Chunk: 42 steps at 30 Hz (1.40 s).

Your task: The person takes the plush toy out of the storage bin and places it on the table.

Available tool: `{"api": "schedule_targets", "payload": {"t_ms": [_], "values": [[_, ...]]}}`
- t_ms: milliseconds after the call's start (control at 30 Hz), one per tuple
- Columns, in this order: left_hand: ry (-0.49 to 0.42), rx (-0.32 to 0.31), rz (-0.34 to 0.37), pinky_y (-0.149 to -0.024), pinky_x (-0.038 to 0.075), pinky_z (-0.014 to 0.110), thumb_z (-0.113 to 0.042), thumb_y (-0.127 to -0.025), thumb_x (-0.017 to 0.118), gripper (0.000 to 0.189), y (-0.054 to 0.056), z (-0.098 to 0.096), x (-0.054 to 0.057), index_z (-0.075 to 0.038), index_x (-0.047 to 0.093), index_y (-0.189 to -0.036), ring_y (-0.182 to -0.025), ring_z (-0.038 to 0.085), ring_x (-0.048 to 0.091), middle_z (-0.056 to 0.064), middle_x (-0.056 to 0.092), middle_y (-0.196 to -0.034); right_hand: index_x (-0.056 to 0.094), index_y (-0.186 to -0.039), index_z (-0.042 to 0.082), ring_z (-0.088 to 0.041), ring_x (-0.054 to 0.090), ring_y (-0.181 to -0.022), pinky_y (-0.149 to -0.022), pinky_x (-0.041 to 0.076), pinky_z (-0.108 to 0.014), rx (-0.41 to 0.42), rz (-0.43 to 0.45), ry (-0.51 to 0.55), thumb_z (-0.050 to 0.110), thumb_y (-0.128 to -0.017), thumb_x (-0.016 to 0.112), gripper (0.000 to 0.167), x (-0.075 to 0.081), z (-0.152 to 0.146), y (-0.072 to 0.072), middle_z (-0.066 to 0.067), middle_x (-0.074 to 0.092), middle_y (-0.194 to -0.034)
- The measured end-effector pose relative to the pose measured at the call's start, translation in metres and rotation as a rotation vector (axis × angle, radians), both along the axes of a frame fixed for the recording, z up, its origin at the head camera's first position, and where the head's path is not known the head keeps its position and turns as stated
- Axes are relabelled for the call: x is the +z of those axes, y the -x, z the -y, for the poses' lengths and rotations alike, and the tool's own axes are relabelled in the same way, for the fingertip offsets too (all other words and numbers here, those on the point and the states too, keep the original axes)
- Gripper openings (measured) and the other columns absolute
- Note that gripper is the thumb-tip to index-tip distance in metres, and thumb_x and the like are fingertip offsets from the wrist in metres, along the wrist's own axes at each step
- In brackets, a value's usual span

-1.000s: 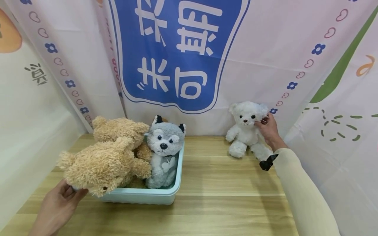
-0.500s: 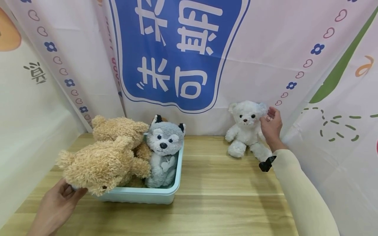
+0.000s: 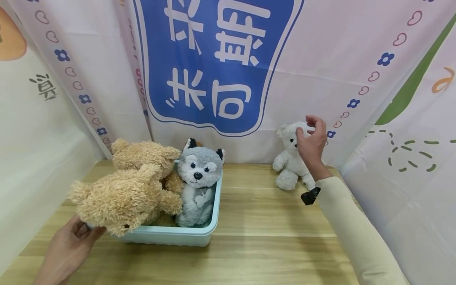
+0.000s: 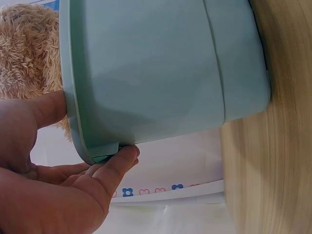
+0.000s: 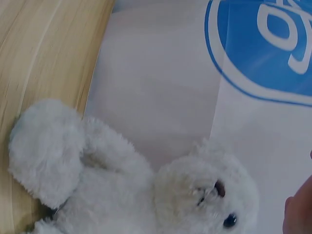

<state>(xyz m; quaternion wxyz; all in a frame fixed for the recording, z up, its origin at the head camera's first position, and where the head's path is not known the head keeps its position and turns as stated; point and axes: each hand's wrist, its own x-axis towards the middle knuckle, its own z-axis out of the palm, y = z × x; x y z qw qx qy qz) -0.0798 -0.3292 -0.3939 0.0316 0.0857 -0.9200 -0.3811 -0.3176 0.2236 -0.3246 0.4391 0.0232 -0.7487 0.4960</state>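
My left hand (image 3: 67,247) grips the near left corner of a light teal plastic bin (image 3: 171,237). In the left wrist view, the thumb lies over the bin's rim (image 4: 70,97) and the fingers curl under it. Inside the bin sit two shaggy tan teddy bears (image 3: 121,198) and a grey and white husky plush (image 3: 199,170). A white teddy bear (image 3: 286,162) sits upright against the back cloth on the right. My right hand (image 3: 313,140), fingers loosely bent and thumb apart, overlaps its head and holds nothing. The right wrist view shows a fingertip (image 5: 300,209) apart from the bear's head.
The bin and white bear stand on a wood-grain table (image 3: 249,221). Printed cloth walls close in the back (image 3: 320,59), left (image 3: 32,130) and right (image 3: 420,190), near the table's edges.
My right hand has let go of the white bear's right-hand side and moved left and up, in front of its head. The left hand, bin and other plush toys have stayed put.
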Motion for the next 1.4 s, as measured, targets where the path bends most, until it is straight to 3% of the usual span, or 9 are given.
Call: {"api": "schedule_targets", "payload": {"t_ms": [233, 467, 667, 1000, 1200, 1400], "values": [[-0.003, -0.01, -0.008, -0.069, 0.052, 0.003, -0.034, -0.102, 0.053, 0.071, 0.0, -0.001, 0.0, 0.007, 0.022, -0.152, -0.125, 0.05, 0.043, 0.043, 0.04, -0.139, 0.058, -0.124, -0.001, -0.025, 0.056, -0.111, -0.094, 0.051, -0.044, 0.085, -0.008, -0.066, 0.0, -0.086, 0.067, 0.039, 0.0, 0.023, -0.008, -0.016, 0.059, -0.122], [0.02, -0.015, -0.018, -0.067, 0.049, 0.0, -0.033, -0.102, 0.054, 0.071, 0.0, 0.001, -0.001, 0.008, 0.023, -0.151, -0.123, 0.05, 0.044, 0.045, 0.04, -0.138, 0.059, -0.124, -0.001, -0.028, 0.056, -0.111, -0.09, 0.052, -0.04, 0.167, 0.008, -0.132, 0.003, -0.086, 0.067, 0.039, -0.01, 0.05, -0.017, -0.017, 0.06, -0.119], [0.002, -0.016, 0.013, -0.076, 0.061, 0.023, -0.036, -0.103, 0.051, 0.073, 0.001, -0.001, 0.001, 0.007, 0.019, -0.153, -0.127, 0.052, 0.041, 0.044, 0.038, -0.14, 0.059, -0.124, 0.0, -0.027, 0.056, -0.111, -0.09, 0.052, -0.038, 0.225, 0.033, -0.14, 0.005, -0.087, 0.069, 0.039, -0.016, 0.067, -0.022, -0.015, 0.061, -0.119], [-0.026, -0.007, 0.029, -0.082, 0.059, 0.037, -0.037, -0.103, 0.051, 0.075, 0.0, -0.001, 0.002, 0.005, 0.016, -0.154, -0.129, 0.055, 0.04, 0.044, 0.036, -0.141, 0.059, -0.123, -0.002, -0.028, 0.059, -0.108, -0.088, 0.055, -0.04, 0.357, 0.068, -0.166, 0.005, -0.085, 0.073, 0.042, -0.023, 0.1, -0.031, -0.017, 0.063, -0.117], [-0.01, -0.008, 0.022, -0.081, 0.059, 0.035, -0.037, -0.103, 0.051, 0.074, 0.0, -0.001, 0.001, 0.006, 0.017, -0.153, -0.128, 0.055, 0.04, 0.045, 0.036, -0.141, 0.058, -0.127, 0.004, -0.026, 0.059, -0.113, -0.092, 0.056, -0.041, 0.458, 0.136, -0.233, 0.012, -0.087, 0.073, 0.043, -0.033, 0.123, -0.045, -0.012, 0.062, -0.121], [-0.032, -0.008, 0.023, -0.082, 0.059, 0.035, -0.038, -0.102, 0.051, 0.076, -0.001, -0.001, 0.002, 0.003, 0.015, -0.155, -0.128, 0.058, 0.039, 0.044, 0.035, -0.142, 0.057, -0.129, 0.006, -0.026, 0.059, -0.115, -0.094, 0.056, -0.045, 0.541, 0.14, -0.25, 0.017, -0.089, 0.074, 0.045, -0.038, 0.139, -0.054, -0.013, 0.061, -0.125]]}}
